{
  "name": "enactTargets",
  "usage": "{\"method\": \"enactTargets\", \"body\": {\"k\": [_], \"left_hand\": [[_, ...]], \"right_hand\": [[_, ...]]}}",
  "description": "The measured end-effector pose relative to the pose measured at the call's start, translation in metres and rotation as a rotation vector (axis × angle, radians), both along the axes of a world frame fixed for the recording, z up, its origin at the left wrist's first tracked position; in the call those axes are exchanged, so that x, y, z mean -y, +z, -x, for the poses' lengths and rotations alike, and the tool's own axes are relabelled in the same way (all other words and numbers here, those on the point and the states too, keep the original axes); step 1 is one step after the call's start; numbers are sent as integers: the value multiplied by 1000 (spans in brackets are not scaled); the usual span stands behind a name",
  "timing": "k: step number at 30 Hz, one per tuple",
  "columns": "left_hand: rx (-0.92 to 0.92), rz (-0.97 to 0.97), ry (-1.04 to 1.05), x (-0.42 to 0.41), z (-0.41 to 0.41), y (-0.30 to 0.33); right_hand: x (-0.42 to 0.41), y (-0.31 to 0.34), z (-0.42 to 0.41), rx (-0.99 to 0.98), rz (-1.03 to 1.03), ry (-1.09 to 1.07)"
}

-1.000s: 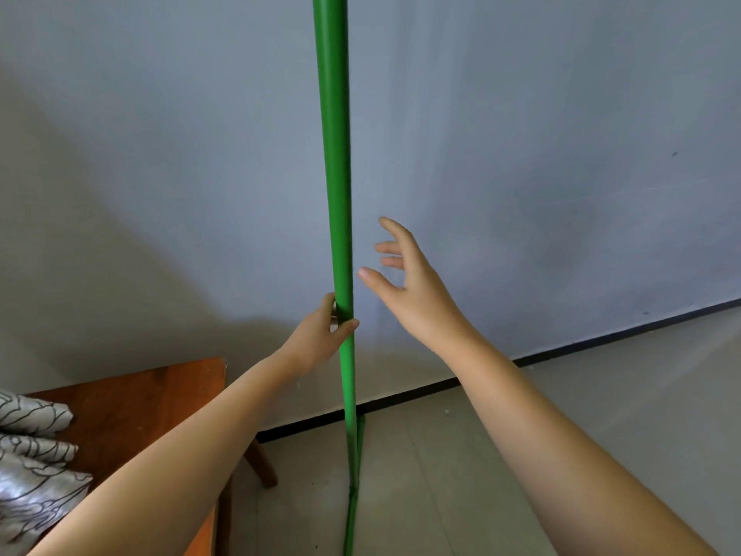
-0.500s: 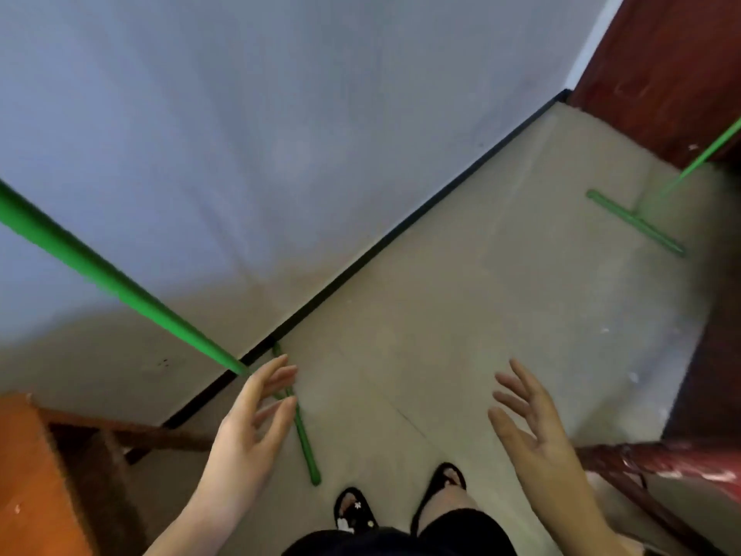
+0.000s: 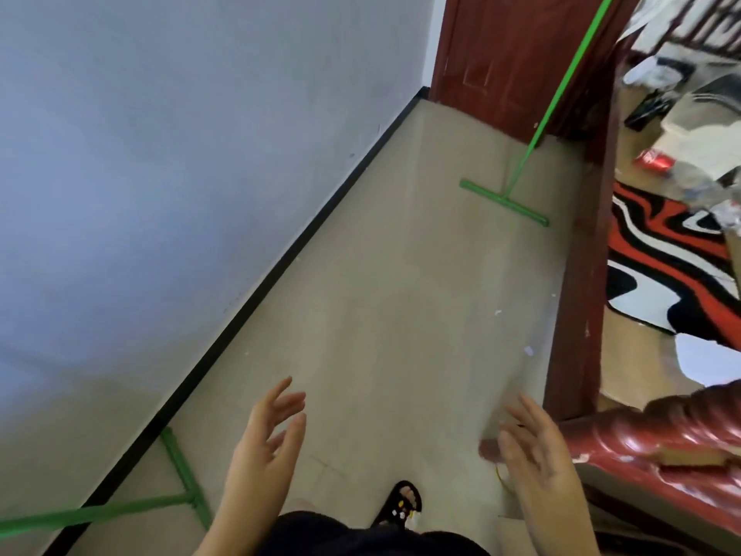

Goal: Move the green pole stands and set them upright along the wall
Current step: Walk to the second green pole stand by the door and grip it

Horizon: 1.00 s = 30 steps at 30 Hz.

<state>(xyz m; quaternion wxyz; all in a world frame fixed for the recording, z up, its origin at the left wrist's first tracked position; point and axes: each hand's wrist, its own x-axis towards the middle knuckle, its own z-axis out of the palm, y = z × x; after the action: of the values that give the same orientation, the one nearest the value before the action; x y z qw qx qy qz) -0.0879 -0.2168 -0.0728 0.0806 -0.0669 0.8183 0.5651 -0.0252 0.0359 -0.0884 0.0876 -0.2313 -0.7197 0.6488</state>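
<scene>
Right now I see both hands empty, fingers spread: the left hand (image 3: 262,455) at lower centre, the right hand (image 3: 533,447) at lower right, neither touching anything. At lower left one green stand (image 3: 176,501) has its base against the black skirting (image 3: 280,266) of the wall (image 3: 160,154), its pole running off the left edge. At upper right a second stand (image 3: 506,201) sits on the floor (image 3: 401,294), apart from the wall, before a dark red door (image 3: 493,54).

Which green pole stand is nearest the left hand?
The green pole stand by the baseboard, at lower left, just left of the open left hand. The other stand sits far up the floor near the door.
</scene>
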Motion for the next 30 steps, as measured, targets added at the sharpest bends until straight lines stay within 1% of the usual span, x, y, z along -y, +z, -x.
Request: {"method": "enactTargets", "body": {"k": [9, 12, 15, 20, 26, 30], "left_hand": [[19, -10, -61, -99, 119, -12], [20, -12, -117, -134, 180, -16], [1, -16, -189, -169, 259, -19], [-71, -5, -299, -233, 392, 0], [-72, -2, -420, -310, 494, -1], [-75, -2, -453, -372, 556, -10]], "right_hand": [[-96, -24, 88, 41, 10, -146], [-125, -32, 138, 57, 1, -220], [-159, -31, 200, 42, -14, -297], [-211, -12, 302, -30, -57, -440], [-272, -7, 380, 1, -87, -557], [-328, -9, 436, 20, -75, -612]]}}
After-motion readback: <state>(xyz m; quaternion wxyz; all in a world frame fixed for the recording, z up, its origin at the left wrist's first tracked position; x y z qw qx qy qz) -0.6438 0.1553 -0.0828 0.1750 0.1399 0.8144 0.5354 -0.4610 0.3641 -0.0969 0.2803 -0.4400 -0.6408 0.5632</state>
